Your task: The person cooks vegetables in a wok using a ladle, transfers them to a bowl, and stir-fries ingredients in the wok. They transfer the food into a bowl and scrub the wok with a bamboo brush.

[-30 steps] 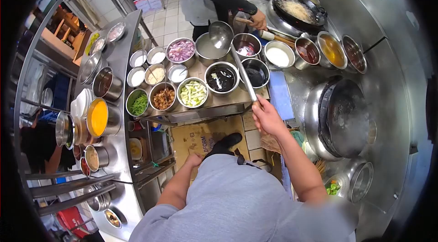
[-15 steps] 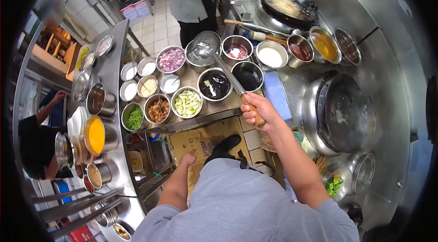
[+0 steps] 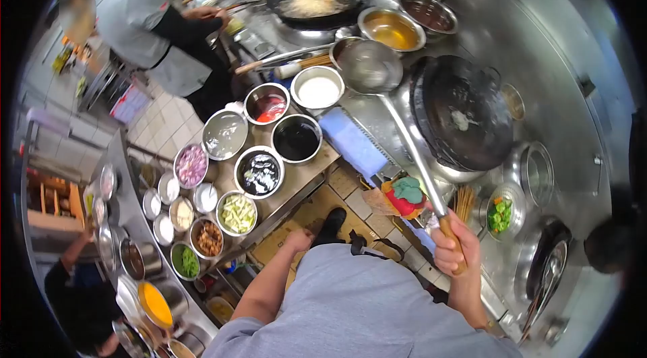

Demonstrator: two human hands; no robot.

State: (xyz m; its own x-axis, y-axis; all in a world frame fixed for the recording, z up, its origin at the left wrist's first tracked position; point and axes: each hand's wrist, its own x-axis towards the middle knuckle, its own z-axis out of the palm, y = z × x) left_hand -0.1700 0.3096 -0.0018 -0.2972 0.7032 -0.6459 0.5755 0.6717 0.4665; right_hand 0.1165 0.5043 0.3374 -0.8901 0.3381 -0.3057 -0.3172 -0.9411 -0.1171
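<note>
My right hand is wrapped round the wooden handle of a long steel ladle. The ladle's bowl, blurred by motion, hangs over the left edge of the black wok and overlaps a small pot behind it. A small pale patch shows at the bottom of the wok. In front of my body, my left hand is closed, apart from the counter, with nothing visible in it. Nearest to it are the steel pots of chopped green vegetable and browned pieces.
Dark sauces, white liquid, water and chopped onion fill pots on the left counter. A second wok with frothing contents stands beyond. A perforated bowl holds vegetables. One co-worker stands at upper left, another at lower left.
The view has turned to the right. The ladle has swung from above the pots on the counter toward the wok, still in my right hand. My left hand stays low and closed.
</note>
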